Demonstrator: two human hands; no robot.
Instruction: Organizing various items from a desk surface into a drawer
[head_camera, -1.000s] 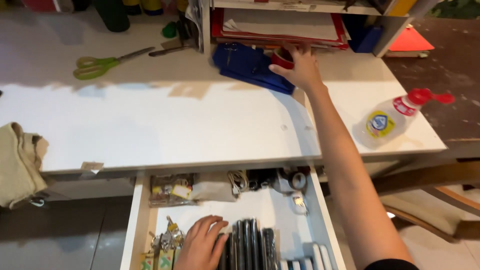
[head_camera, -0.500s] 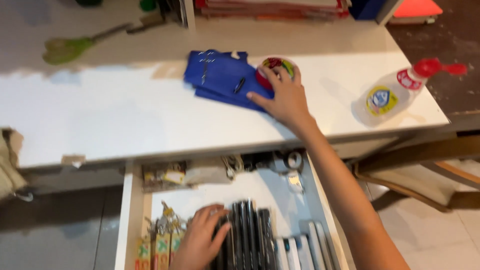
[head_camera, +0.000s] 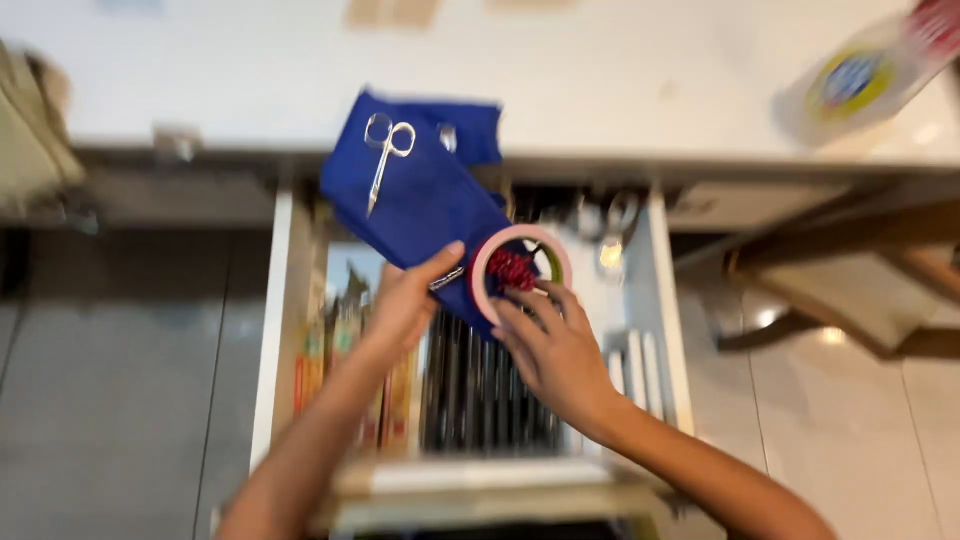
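A blue cloth pouch (head_camera: 420, 195) with small silver scissors (head_camera: 385, 150) strapped on it hangs over the open white drawer (head_camera: 660, 300). My left hand (head_camera: 405, 300) grips the pouch's lower edge with the thumb on top. My right hand (head_camera: 550, 345) holds a pink tape roll (head_camera: 520, 270) with something red inside it, pressed against the pouch. Beneath both hands lie several dark pens (head_camera: 480, 390) in the drawer.
A white desk top (head_camera: 600, 80) runs across the back, with a clear glue bottle (head_camera: 860, 80) at its right end. A beige cloth (head_camera: 30, 130) hangs at the left. A wooden chair (head_camera: 860, 270) stands at the right on a tiled floor.
The right hand has drawn the blue pouch and tape roll off the desk to above the drawer. The left hand rose from the pens and took hold of the pouch.
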